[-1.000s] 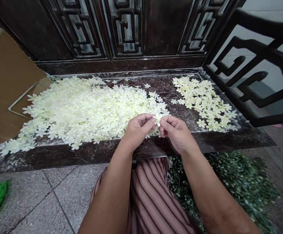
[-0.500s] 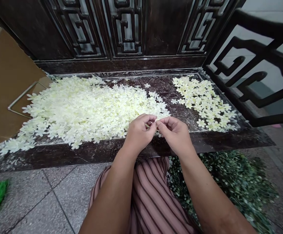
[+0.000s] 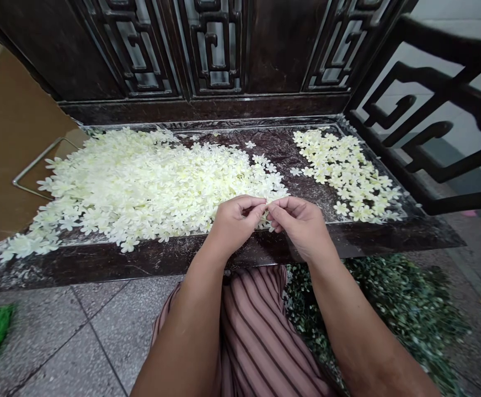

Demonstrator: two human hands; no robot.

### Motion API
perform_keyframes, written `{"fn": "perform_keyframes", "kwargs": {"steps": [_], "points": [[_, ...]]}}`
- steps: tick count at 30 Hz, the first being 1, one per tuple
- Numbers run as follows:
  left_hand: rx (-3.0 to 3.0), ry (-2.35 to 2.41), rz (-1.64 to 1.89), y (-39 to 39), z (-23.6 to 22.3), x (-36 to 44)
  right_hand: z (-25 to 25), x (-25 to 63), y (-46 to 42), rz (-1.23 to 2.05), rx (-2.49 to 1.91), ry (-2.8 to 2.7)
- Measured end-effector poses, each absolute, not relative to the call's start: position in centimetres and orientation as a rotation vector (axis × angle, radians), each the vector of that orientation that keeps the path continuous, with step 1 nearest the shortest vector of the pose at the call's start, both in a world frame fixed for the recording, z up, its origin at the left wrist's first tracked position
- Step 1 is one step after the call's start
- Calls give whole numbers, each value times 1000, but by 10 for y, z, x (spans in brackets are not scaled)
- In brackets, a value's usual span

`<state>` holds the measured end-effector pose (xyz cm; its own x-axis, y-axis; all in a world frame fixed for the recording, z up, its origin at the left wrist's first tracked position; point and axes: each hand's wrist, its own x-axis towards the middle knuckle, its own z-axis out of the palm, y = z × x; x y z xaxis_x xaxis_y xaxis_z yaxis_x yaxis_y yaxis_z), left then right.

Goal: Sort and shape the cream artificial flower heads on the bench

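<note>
At the near right corner of a heap of small white five-petalled flowers [image 3: 149,182], left hand [image 3: 235,220] and right hand [image 3: 300,223] meet, each grip pinched, seemingly steadying a hidden bloom. Right of the heap, a sparser cream flower patch [image 3: 350,177] dots the dark wooden desk [image 3: 100,262]; speckled grey tiles [image 3: 112,322] lie below.

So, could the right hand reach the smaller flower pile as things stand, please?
Probably yes: the right hand is near the smaller flower pile, with only dark seat visible between them, though its fingertips are pinched close to the left hand.
</note>
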<state>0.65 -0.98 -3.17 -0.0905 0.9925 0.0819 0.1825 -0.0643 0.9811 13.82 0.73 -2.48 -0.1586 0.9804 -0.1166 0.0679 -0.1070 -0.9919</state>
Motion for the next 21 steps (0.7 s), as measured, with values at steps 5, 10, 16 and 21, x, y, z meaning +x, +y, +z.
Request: {"fn": "perform_keyframes", "kwargs": {"steps": [5,10,16,21], "points": [[1256,1373,1216,-10,-29,5,-23,138,7,1406,-1256,-1314],[1212,1347,1224,-9,-31,3,-21,136,7,1388,-1261,-1312],[1220,1332,1230,-8,-34,2,-21,134,6,1351,-1260,-1307],[1220,1336,1229,-8,-33,2,-25,131,4,1292,-1246,-1314]]}}
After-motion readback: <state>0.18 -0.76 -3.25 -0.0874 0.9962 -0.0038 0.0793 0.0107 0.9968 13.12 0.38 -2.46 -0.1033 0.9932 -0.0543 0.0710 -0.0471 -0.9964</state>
